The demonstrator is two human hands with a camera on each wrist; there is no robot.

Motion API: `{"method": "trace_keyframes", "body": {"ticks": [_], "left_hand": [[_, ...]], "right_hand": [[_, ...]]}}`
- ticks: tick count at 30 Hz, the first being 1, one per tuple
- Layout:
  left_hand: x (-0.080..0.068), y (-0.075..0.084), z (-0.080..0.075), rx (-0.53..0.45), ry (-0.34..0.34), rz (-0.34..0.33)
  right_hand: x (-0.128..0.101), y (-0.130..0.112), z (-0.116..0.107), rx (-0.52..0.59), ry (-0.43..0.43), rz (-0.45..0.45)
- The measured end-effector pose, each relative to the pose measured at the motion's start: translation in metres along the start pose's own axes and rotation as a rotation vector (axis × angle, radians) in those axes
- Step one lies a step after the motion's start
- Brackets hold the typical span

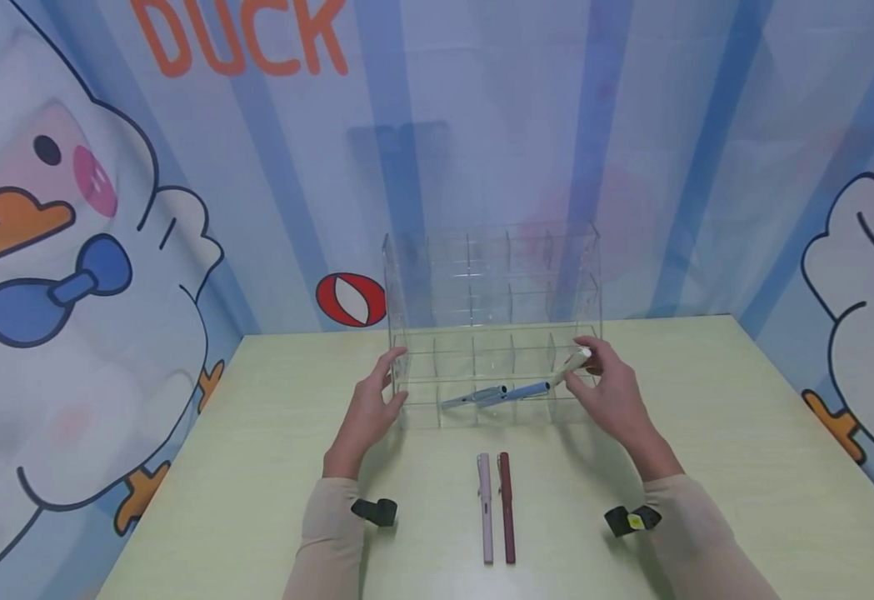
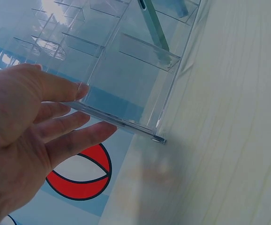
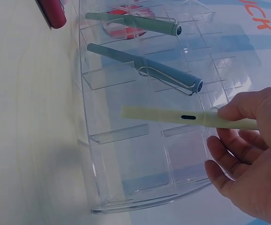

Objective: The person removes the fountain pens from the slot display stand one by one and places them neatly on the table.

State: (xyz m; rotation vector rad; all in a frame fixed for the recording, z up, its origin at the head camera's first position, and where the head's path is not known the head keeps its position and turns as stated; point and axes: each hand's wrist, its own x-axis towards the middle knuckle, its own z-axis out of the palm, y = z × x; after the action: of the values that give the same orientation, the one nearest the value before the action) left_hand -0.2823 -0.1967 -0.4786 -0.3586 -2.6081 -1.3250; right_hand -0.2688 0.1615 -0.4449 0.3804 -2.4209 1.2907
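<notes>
Two pens (image 1: 496,394) already lie in the clear rack (image 1: 492,325); the right hand (image 1: 607,392) pinches a cream pen (image 3: 182,117) at its front. The left hand (image 1: 369,408), fingers spread, steadies the rack's side, while two pens (image 1: 496,507) wait near the table's (image 1: 744,467) front edge.

The clear acrylic grid organiser (image 1: 492,321) stands mid-frame on the pale wooden table (image 1: 744,467); two capped pens (image 1: 496,507) lie below it.

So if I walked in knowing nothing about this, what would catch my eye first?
Probably the clear acrylic organizer standing mid-table, with its grid of compartments and two bluish pens lying in the bottom row. The right hand pinches a pale cream pen at the organizer's right side, while the left hand rests open against its left wall. Nearer the person, a pink pen and a dark red pen lie side by side on the table.
</notes>
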Motion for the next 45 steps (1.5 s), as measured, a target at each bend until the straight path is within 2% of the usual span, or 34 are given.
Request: {"method": "trace_keyframes", "body": {"ticks": [11, 24, 33, 38, 45], "left_hand": [[0.0, -0.001, 0.0, 0.007, 0.003, 0.008], [0.0, 0.003, -0.001, -0.004, -0.011, -0.022], [-0.001, 0.003, -0.001, -0.013, -0.004, -0.016], [-0.002, 0.003, -0.001, -0.013, -0.009, -0.013], [-0.002, 0.001, -0.001, 0.002, 0.002, 0.019]], "right_hand": [[0.0, -0.001, -0.003, 0.042, 0.092, -0.06], [0.001, -0.012, -0.005, 0.177, 0.283, -0.056], [-0.006, -0.046, -0.014, 0.271, 0.402, -0.154], [-0.008, -0.053, -0.017, 0.261, 0.43, -0.166], [-0.008, -0.054, -0.018, 0.239, 0.42, -0.21]]}}
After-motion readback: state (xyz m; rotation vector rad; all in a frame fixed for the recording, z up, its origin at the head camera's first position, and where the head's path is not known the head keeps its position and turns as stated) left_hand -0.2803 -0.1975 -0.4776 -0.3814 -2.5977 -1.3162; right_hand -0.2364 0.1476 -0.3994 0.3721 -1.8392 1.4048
